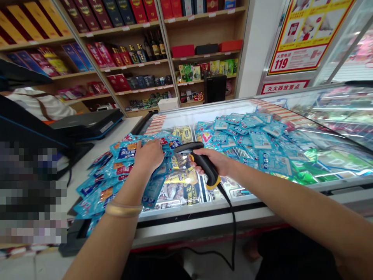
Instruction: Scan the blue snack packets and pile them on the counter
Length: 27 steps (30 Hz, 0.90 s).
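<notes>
My right hand [217, 160] is wrapped around the handle of a black and yellow barcode scanner [207, 165]. Its head points left, towards the packets by my other hand, and a black cable trails from the grip. Bent over a pile of blue snack packets [121, 171], my left hand [150, 153] has its fingers curled down onto a packet at the top; the fingertips are partly hidden. A second heap of blue packets [260, 140], many with their backs up, is spread on the glass freezer top [177, 196] to the right of the scanner.
Yellow-wrapped goods [182, 177] show through the freezer glass. A dark checkout device [84, 124] stands on the counter [116, 134] at left, with a person's white sleeve [37, 105] behind it. Shelves [131, 64] of boxes and bottles line the back. The scanner cable [234, 233] hangs in front.
</notes>
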Motion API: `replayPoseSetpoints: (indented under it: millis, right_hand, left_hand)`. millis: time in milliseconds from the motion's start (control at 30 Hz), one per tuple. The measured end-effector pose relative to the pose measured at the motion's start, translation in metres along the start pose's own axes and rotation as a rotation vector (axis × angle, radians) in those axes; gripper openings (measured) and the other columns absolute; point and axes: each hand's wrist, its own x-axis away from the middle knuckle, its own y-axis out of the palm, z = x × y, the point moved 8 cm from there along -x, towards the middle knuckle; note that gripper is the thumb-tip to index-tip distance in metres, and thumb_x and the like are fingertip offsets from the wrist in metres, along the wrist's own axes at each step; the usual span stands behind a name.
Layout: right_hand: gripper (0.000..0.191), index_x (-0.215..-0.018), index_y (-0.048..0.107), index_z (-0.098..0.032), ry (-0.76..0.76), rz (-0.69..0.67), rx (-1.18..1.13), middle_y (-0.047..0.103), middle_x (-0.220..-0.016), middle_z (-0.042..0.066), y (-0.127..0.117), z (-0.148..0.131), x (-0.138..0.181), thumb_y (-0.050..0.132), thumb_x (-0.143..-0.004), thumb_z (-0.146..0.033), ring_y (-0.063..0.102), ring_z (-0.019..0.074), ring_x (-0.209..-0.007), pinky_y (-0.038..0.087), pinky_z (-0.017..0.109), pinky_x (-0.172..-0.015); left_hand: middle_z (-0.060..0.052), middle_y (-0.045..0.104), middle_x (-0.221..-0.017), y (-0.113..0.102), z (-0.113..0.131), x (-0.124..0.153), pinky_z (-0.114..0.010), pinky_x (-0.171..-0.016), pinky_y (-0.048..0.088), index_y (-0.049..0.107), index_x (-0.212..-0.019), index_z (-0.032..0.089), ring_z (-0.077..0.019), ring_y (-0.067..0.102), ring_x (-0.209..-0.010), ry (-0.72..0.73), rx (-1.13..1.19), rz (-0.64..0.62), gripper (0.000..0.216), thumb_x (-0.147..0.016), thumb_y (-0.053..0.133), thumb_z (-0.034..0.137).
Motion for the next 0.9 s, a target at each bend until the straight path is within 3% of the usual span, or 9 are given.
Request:
replayPoseSetpoints:
  millis: [133, 300, 400, 500, 667, 800, 900]
  right_hand:
    - [0.019, -0.087, 0.059, -0.013, -0.01, -0.006, -0.004, 0.058, -0.067, 0.002, -0.002, 0.002, 0.002, 0.064, -0.085, -0.031, 0.05, 0.0088, -0.052, 0.045, 0.018, -0.048]
    - [0.018, -0.085, 0.059, -0.013, -0.079, 0.012, -0.009, 0.058, -0.067, 0.003, -0.009, -0.023, 0.018, 0.062, -0.085, -0.03, 0.05, 0.0093, -0.052, 0.045, 0.019, -0.047]
    - [0.014, -0.085, 0.058, -0.015, -0.182, 0.05, -0.013, 0.057, -0.067, 0.003, -0.024, -0.052, 0.041, 0.061, -0.085, -0.029, 0.048, 0.0103, -0.052, 0.045, 0.019, -0.045]
    - [0.014, -0.086, 0.059, -0.015, -0.257, 0.15, 0.009, 0.057, -0.068, 0.003, -0.055, -0.075, 0.071, 0.059, -0.086, -0.029, 0.047, 0.0102, -0.052, 0.046, 0.02, -0.044]
    - [0.012, -0.088, 0.057, -0.016, -0.315, 0.291, 0.01, 0.055, -0.068, 0.003, -0.104, -0.086, 0.107, 0.058, -0.085, -0.027, 0.045, 0.0103, -0.052, 0.044, 0.019, -0.043]
    - [0.013, -0.089, 0.056, -0.016, -0.337, 0.283, -0.036, 0.055, -0.067, 0.002, -0.111, -0.083, 0.109, 0.056, -0.086, -0.028, 0.045, 0.0102, -0.051, 0.044, 0.019, -0.043]
    - [0.013, -0.09, 0.056, -0.016, -0.32, 0.285, -0.032, 0.055, -0.067, 0.003, -0.109, -0.081, 0.105, 0.057, -0.087, -0.028, 0.045, 0.0107, -0.051, 0.044, 0.02, -0.043]
  left_hand:
    - [-0.022, 0.071, -0.118, -0.011, 0.002, 0.002, -0.062, -0.117, 0.025, 0.068, -0.113, 0.01, -0.0344, 0.064, -0.118, 0.007, 0.052, 0.09, 0.044, -0.093, 0.03, 0.018]
    - [-0.019, 0.068, -0.127, -0.035, 0.025, 0.001, -0.056, -0.116, 0.032, 0.068, -0.12, 0.013, -0.0328, 0.059, -0.126, 0.036, 0.253, 0.264, 0.043, -0.092, 0.036, 0.018]
    - [-0.018, 0.068, -0.129, -0.037, 0.06, -0.004, -0.048, -0.112, 0.04, 0.067, -0.124, 0.012, -0.0308, 0.06, -0.125, 0.087, 0.393, 0.224, 0.044, -0.092, 0.037, 0.018]
    - [-0.016, 0.066, -0.134, -0.035, 0.103, -0.01, -0.044, -0.112, 0.041, 0.064, -0.13, 0.013, -0.0297, 0.059, -0.127, 0.104, 0.52, 0.145, 0.044, -0.094, 0.042, 0.024]
    - [-0.019, 0.066, -0.132, -0.017, 0.166, -0.027, -0.042, -0.106, 0.045, 0.066, -0.126, 0.011, -0.0318, 0.061, -0.124, 0.113, 0.655, -0.053, 0.043, -0.095, 0.047, 0.035]
    - [-0.026, 0.067, -0.123, 0.003, 0.182, -0.044, -0.048, -0.1, 0.046, 0.07, -0.11, 0.01, -0.0397, 0.06, -0.122, -0.003, 0.566, -0.091, 0.05, -0.09, 0.052, 0.053]
    - [-0.032, 0.06, -0.128, 0.016, 0.184, -0.052, -0.051, -0.101, 0.044, 0.068, -0.106, 0.008, -0.0449, 0.055, -0.125, -0.088, 0.506, -0.069, 0.061, -0.079, 0.063, 0.063]
